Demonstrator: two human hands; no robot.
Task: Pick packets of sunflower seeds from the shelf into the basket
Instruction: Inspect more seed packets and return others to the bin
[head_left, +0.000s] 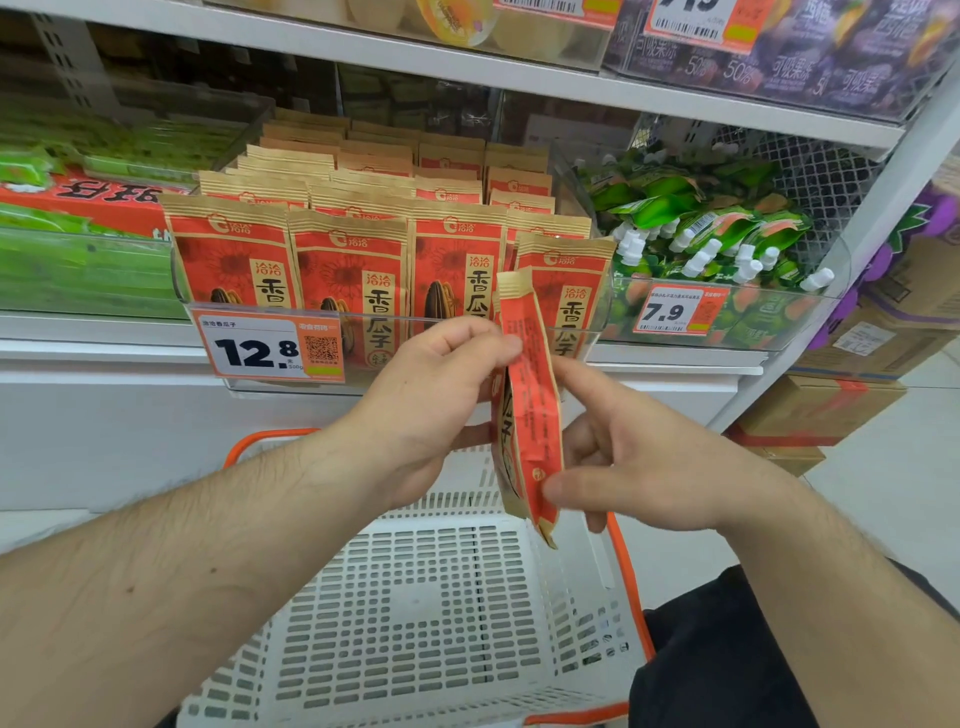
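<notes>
To my right sit green spouted pouches behind a 7.9 price tag. A 12.8 tag faces me. Green packs lie left, cardboard boxes on the floor, purple packs above.

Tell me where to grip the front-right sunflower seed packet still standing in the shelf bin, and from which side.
Pinch the front-right packet by its tan sealed top strip, coming from above and in front. It stands upright behind the clear bin lip, which covers its lower half, and neighbours crowd its left, so only the top edge is likely free to take.
</notes>
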